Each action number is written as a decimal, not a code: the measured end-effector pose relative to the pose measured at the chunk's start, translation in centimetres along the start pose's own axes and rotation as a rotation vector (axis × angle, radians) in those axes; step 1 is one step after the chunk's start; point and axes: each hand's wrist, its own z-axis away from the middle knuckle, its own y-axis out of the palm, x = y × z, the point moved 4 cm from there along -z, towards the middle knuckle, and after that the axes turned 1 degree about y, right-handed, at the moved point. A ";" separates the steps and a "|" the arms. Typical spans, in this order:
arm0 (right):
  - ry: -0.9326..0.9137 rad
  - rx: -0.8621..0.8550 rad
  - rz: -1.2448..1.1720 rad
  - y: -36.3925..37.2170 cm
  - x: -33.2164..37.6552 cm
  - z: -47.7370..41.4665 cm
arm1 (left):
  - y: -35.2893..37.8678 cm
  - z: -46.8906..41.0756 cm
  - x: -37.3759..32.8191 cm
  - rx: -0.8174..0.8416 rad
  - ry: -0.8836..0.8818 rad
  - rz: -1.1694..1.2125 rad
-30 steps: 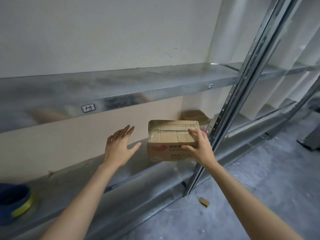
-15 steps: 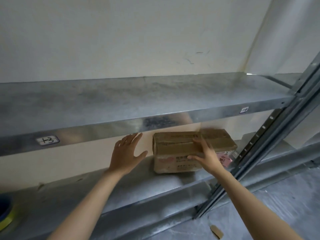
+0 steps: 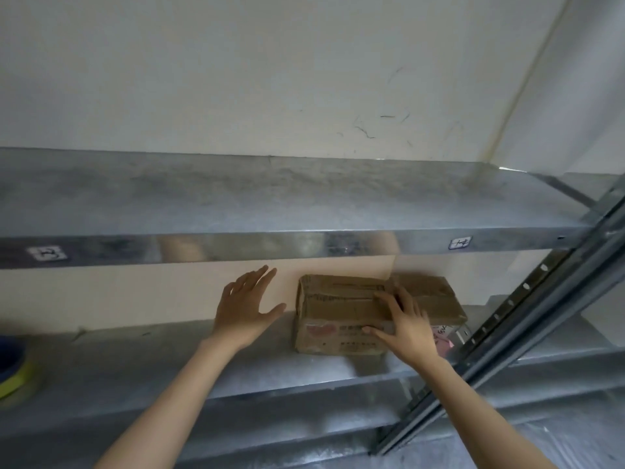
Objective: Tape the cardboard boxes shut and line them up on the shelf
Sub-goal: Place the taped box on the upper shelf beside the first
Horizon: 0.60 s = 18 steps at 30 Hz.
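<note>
At the bottom edge, two bare forearms reach up and forward toward a galvanised steel rack. Left hand: spread, fingers straight and slightly fanned, palm turned toward the left end of the box; it holds nothing and stands just beside that end, with a narrow gap showing at the thumb. Right hand: laid over the box's front right top edge, fingers fairly straight on the top face, thumb flat along the front face.

Shelf: flat sheet metal, dull grey and mottled, with a folded front lip. The box sits on it toward the right, long side facing out. It is a squat brown cardboard oblong with worn, creased edges, a glossy strip along the top seam and red and dark print on the front; the print is too blurred to read. A second box, same material and rougher on top, lies just behind and to its right, apparently touching it. Something pink shows below that one.

Far left on the shelf, partly cut off, lies a tape roll, blue with a yellow-green rim. A perforated steel post runs diagonally at right.

Upper shelf: same mottled metal, reflective front lip, carrying two small white labels with handwritten marks. Behind everything stands a smooth cream wall with faint scuffs.
</note>
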 end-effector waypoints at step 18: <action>-0.352 0.096 -0.134 -2.7 19.6 -1.9 | -9.7 13.7 3.7 -0.258 -0.358 -0.198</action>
